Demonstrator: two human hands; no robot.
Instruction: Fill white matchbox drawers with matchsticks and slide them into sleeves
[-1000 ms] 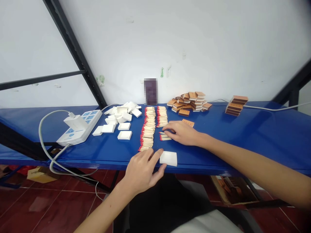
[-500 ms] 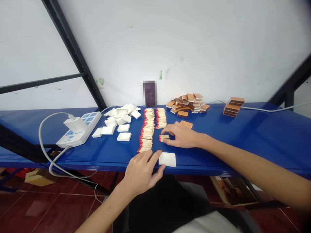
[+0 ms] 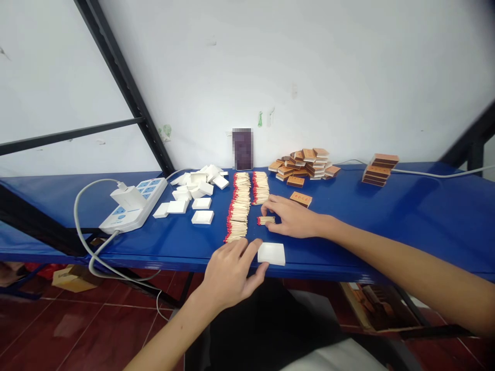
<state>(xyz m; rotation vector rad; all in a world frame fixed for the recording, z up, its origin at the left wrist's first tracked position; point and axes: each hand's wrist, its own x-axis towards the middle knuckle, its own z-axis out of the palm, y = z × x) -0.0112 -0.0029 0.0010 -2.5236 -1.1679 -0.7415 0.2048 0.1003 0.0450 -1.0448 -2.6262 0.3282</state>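
My right hand [image 3: 292,216] has its fingers and thumb closed on a small bundle of red-tipped matches [image 3: 266,220] lying on the blue table. Near the front edge, my left hand [image 3: 235,268] rests with thumb and fingertips at the left end of a white matchbox tray [image 3: 271,253]. To the left of the bundle runs a long row of matches [image 3: 237,206], and a shorter row [image 3: 260,188] lies behind it. An orange matchbox cover [image 3: 300,199] sits just behind my right hand.
White trays [image 3: 197,184] are heaped at the left, beside a power strip [image 3: 135,206] with a plugged-in charger and looping cable. Orange matchboxes [image 3: 305,164] are piled at the back, with another stack [image 3: 380,170] to the right. Black metal posts frame the table.
The whole view has shifted slightly, so everything appears a little further right. Both hands keep nearly the same places beside the matches and the white tray.
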